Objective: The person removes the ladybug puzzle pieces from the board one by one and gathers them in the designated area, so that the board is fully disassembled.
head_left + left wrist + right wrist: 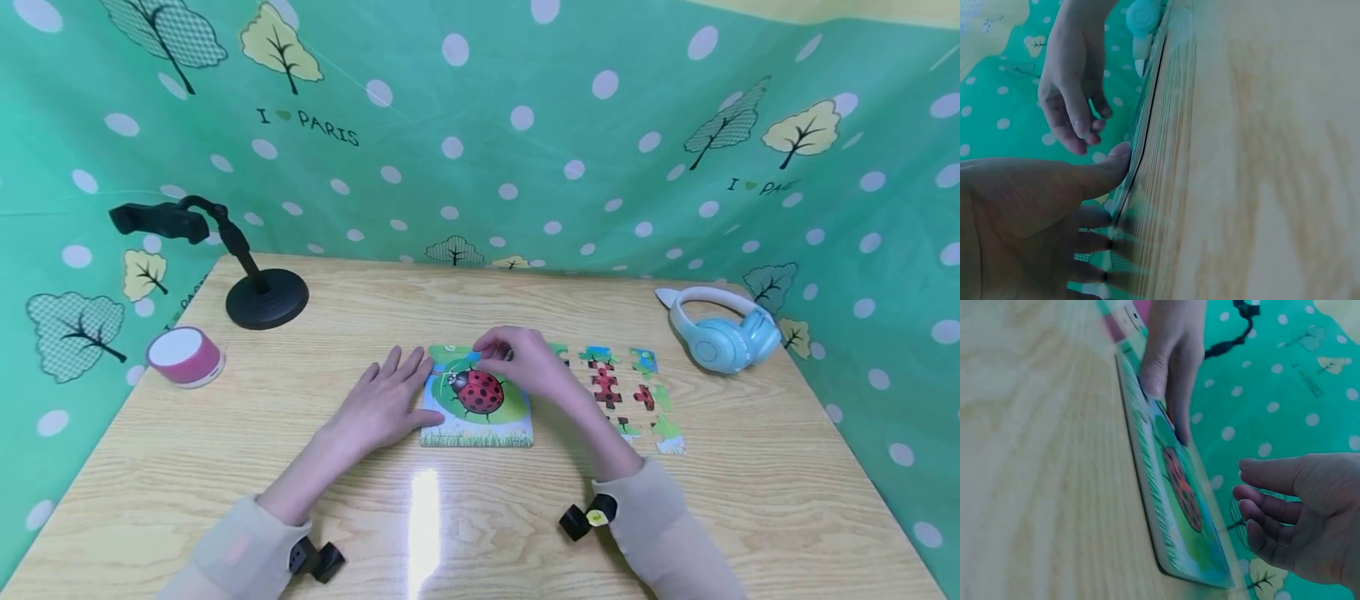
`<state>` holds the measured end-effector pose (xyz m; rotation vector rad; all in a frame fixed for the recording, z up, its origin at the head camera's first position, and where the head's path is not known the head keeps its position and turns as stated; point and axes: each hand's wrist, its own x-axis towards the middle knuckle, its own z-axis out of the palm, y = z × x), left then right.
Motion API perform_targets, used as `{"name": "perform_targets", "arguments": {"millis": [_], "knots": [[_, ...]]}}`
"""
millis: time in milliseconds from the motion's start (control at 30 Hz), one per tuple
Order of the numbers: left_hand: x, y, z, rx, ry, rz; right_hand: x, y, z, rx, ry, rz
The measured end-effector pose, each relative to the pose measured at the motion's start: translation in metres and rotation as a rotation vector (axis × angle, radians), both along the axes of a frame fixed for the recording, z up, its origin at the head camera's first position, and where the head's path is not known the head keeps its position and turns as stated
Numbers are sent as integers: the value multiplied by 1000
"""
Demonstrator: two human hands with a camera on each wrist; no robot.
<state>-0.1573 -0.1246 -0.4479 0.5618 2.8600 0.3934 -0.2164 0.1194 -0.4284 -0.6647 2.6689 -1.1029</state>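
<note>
A ladybug puzzle board (480,435) lies flat on the table in front of the person. The left hand (386,404) rests at its left side, fingers straight and spread, with the thumb over the board's edge. In the right wrist view that hand's thumb and fingers touch the board (1179,540) at its far end. Above the board's upper right part is the right hand (521,358), its fingers loosely bent. From the right wrist view, the right hand (1310,515) shows nothing between thumb and fingers. Several loose jigsaw pieces (606,387) lie right of the board, partly behind the right forearm.
Light blue headphones (723,342) lie at the back right. A black stand with a jointed arm (266,298) is at the back left, and a round pink device with a white top (183,357) sits nearer the left edge. A green patterned cloth (480,167) hangs behind the table.
</note>
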Motion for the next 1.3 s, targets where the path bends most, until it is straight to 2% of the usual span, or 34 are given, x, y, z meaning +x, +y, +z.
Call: {"name": "perform_targets", "arguments": {"millis": [167,433,733,1300], "knots": [[-1,-2,-1,-8,-7,-8,6,-12,-5,37,-30,34],[-2,-2,2,-3,-39,-5,14,-25,-13,87,-67,27],[-1,-2,1,-2,-63,1,20,-32,-16,89,-49,13],[-3,-2,-1,7,-60,-2,24,-35,-19,103,-35,-34]]}}
